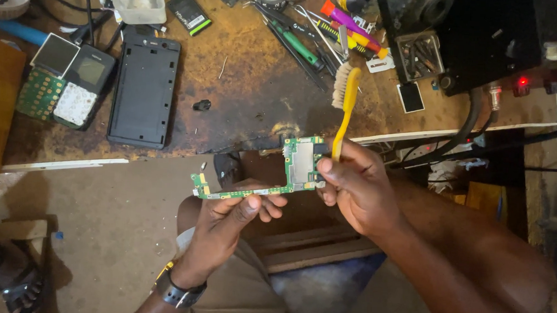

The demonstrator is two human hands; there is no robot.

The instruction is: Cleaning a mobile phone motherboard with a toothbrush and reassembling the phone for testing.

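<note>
The right hand (358, 191) hides the yellow brush (344, 97) handle's lower end and perhaps the circuit board (290, 172) edge.

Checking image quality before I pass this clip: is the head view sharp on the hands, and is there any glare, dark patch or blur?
Head view: the green circuit board and yellow brush in the left hand and right hand are evenly lit and sharp; the black box at top right is too dark to read, a red light blooms on it; frame edges look slightly stretched.
</note>
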